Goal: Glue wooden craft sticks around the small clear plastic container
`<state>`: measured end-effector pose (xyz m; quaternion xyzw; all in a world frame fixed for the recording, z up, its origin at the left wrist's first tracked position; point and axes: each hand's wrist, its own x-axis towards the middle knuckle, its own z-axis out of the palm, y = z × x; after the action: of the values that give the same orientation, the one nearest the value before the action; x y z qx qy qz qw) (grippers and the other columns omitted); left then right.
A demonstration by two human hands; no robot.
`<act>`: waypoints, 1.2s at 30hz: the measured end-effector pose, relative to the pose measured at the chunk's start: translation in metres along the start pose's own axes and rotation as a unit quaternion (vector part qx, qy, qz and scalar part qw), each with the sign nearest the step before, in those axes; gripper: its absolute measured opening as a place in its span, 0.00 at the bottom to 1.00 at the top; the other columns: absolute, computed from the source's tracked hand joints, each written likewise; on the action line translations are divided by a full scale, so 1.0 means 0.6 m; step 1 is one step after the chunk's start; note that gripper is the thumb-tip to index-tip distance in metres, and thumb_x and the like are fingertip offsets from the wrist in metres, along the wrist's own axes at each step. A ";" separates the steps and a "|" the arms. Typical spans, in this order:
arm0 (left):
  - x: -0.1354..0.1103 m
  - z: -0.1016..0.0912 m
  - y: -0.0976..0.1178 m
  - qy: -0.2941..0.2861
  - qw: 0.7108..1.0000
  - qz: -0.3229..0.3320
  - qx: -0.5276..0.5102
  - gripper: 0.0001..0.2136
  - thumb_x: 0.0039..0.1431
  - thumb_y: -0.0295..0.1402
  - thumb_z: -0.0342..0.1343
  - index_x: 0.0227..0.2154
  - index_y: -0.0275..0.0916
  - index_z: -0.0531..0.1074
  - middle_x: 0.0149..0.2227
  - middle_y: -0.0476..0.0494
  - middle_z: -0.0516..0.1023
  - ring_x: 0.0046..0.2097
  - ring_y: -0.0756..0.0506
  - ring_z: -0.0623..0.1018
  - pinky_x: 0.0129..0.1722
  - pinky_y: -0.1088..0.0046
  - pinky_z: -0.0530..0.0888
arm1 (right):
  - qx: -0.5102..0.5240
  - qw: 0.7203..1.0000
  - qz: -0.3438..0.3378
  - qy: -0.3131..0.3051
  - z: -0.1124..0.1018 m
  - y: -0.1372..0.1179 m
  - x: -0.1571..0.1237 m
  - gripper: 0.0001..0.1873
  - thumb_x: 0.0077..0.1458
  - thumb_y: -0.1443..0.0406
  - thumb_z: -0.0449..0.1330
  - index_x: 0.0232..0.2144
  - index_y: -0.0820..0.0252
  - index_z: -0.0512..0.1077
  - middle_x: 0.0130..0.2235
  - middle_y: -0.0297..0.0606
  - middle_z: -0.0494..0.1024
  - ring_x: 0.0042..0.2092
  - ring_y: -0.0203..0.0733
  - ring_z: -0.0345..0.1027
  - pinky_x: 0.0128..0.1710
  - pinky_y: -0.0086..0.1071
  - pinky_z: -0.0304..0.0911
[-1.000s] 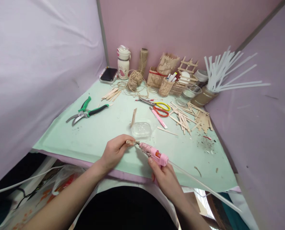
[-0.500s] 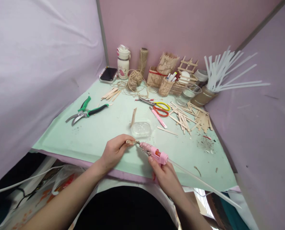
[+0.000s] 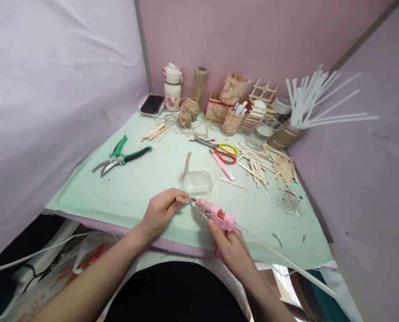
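My left hand [image 3: 161, 210] pinches a small piece of wooden craft stick [image 3: 183, 199] between thumb and fingers, above the front of the table. A pink hot glue gun [image 3: 216, 213] is gripped in my right hand [image 3: 231, 243], its metal nozzle at the end of the stick piece. Whether the nozzle touches the wood I cannot tell. Out of the gun's back runs a long translucent glue stick [image 3: 286, 261]. Just beyond my hands lies a clear plastic container [image 3: 198, 182], with a wooden stick piece [image 3: 186, 164] upright at its far left corner.
Pruning shears [image 3: 119, 156] lie at the left. Scissors [image 3: 224, 152], a pink pen-like cutter [image 3: 222, 165] and scattered craft sticks [image 3: 256, 167] are to the right. Behind stand a bottle [image 3: 172, 89], twine [image 3: 188, 112], a clear water cup [image 3: 264, 133] and a holder of glue sticks [image 3: 286, 134].
Almost nothing differs. Both hands, the stick piece and the glue gun keep their places; the view has shifted very slightly.
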<state>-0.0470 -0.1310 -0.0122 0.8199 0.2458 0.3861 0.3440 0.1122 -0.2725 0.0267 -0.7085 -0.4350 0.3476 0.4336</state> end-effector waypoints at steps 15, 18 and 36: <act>0.000 0.002 0.000 0.004 1.000 -0.006 0.003 0.07 0.64 0.30 0.52 0.37 0.39 0.76 0.36 0.47 0.81 0.39 0.50 0.80 0.41 0.78 0.73 | -0.006 1.000 -0.014 -0.001 0.001 0.010 0.003 0.23 0.60 0.52 0.55 0.52 0.52 0.75 0.37 0.38 0.82 0.48 0.52 0.73 0.48 0.41 0.68; 0.001 0.002 0.000 0.005 1.000 -0.011 0.001 0.07 0.64 0.30 0.52 0.37 0.39 0.75 0.36 0.47 0.81 0.38 0.50 0.80 0.40 0.78 0.74 | -0.010 1.000 -0.007 0.001 0.001 0.010 0.002 0.23 0.60 0.51 0.54 0.52 0.51 0.75 0.36 0.37 0.82 0.47 0.52 0.73 0.46 0.40 0.69; -0.001 0.002 -0.002 0.000 1.000 -0.020 -0.001 0.08 0.65 0.31 0.51 0.37 0.39 0.76 0.37 0.46 0.82 0.39 0.49 0.80 0.41 0.75 0.74 | -0.031 0.999 0.036 -0.024 -0.008 0.011 0.003 0.26 0.60 0.51 0.54 0.56 0.51 0.72 0.43 0.37 0.82 0.52 0.53 0.70 0.50 0.41 0.66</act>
<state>-0.0463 -0.1312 -0.0138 0.8144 0.2614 0.3799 0.3523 0.1194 -0.2741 0.0221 -0.7281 -0.4303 0.3660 0.3884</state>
